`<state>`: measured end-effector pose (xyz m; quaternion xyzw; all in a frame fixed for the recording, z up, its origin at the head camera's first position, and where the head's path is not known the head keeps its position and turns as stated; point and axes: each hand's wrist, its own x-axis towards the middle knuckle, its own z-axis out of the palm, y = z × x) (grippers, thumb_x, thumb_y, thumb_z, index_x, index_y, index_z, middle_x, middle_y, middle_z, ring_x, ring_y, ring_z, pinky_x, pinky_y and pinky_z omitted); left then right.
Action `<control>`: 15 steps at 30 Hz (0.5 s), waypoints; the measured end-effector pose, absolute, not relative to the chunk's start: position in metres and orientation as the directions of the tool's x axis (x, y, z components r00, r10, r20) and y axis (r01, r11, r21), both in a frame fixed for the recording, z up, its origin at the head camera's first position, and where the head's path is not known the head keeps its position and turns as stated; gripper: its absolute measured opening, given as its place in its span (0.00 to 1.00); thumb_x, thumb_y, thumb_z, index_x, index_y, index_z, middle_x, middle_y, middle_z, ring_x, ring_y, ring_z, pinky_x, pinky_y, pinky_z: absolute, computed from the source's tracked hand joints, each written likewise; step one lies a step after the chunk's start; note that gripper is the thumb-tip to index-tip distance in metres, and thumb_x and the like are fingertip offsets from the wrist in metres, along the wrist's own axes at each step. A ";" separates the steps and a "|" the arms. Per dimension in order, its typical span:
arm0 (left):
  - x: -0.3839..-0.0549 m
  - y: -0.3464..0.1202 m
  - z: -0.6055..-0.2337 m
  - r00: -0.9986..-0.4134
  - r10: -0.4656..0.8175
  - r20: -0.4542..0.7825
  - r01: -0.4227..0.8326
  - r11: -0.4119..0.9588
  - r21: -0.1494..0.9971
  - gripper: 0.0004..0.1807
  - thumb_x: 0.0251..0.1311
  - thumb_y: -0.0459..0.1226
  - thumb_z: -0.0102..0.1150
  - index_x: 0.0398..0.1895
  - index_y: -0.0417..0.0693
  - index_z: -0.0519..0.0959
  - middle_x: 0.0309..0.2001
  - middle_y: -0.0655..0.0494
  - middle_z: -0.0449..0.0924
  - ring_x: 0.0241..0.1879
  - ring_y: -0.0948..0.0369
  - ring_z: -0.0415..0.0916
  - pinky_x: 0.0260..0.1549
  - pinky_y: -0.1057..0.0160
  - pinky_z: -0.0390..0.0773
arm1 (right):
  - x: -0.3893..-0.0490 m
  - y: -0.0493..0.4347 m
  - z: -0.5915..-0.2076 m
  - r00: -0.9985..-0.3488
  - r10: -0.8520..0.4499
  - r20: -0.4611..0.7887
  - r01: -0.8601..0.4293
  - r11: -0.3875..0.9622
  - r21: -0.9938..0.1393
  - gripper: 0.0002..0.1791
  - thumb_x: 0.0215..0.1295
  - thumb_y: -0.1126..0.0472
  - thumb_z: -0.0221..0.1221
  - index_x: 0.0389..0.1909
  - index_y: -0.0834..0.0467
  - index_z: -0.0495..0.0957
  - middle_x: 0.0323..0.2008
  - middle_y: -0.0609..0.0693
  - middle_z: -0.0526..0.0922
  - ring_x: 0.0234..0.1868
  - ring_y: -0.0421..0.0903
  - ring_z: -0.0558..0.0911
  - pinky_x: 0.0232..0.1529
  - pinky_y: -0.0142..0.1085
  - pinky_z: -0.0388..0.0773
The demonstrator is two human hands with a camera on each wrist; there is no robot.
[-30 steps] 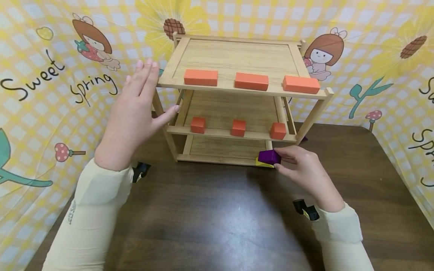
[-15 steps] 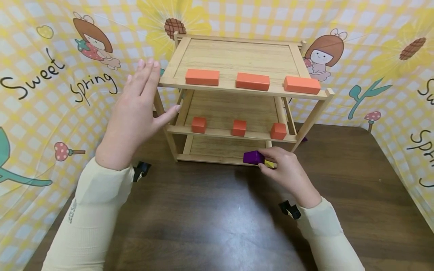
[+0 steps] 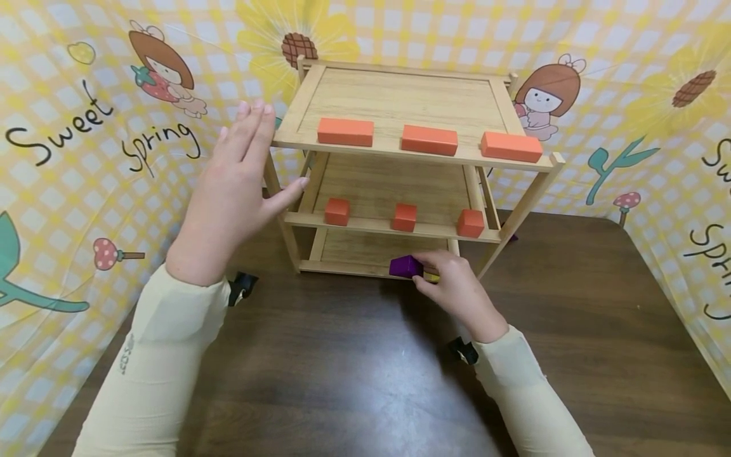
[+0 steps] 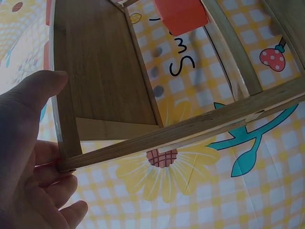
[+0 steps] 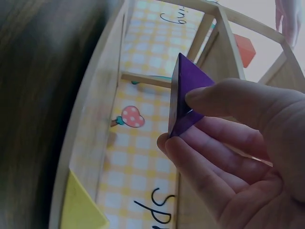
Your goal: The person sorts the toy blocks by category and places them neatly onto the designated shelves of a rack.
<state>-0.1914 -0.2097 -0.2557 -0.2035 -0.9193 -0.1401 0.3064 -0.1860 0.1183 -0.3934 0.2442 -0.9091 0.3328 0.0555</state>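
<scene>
My right hand (image 3: 459, 289) pinches a purple triangular block (image 3: 403, 266) between thumb and fingers, at the front edge of the wooden rack's lowest shelf (image 3: 348, 270). In the right wrist view, the thumb lies on one face of this block and fingertips support its lower edge. Behind those fingers a yellow triangular block (image 5: 82, 205) sits on the lowest shelf, mostly hidden in the head view. At the rack's top left corner, my left hand (image 3: 228, 190) touches the frame with straight fingers, its thumb spread apart along the front.
Three long orange blocks (image 3: 429, 140) line the front of the top shelf (image 3: 411, 95). Three smaller red-orange blocks (image 3: 404, 217) stand along the middle shelf's (image 3: 365, 226) front. The rack stands on a dark wooden table (image 3: 320, 355), with a patterned cloth (image 3: 388, 32) behind and beside it.
My right hand has carried the purple block leftward along the lowest shelf's front, away from above the yellow block. My left hand stays at the rack's corner.
</scene>
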 end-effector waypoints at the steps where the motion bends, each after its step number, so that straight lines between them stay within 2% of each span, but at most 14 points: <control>1: -0.192 -0.210 -0.256 -0.729 0.289 0.621 0.461 0.877 0.134 0.48 0.63 0.47 0.68 0.78 0.36 0.56 0.77 0.38 0.55 0.79 0.47 0.46 0.75 0.43 0.49 | -0.187 0.116 -0.395 -0.876 -0.407 0.258 -0.478 0.658 -0.582 0.20 0.62 0.69 0.67 0.55 0.69 0.81 0.51 0.64 0.84 0.48 0.57 0.87 0.48 0.47 0.85; 15: -0.192 -0.209 -0.256 -0.730 0.284 0.621 0.460 0.877 0.140 0.48 0.63 0.47 0.68 0.79 0.36 0.56 0.78 0.39 0.54 0.79 0.48 0.46 0.75 0.43 0.49 | -0.205 0.093 -0.414 -0.861 -0.435 0.263 -0.507 0.692 -0.514 0.17 0.61 0.70 0.67 0.51 0.69 0.83 0.46 0.62 0.86 0.44 0.54 0.87 0.45 0.43 0.85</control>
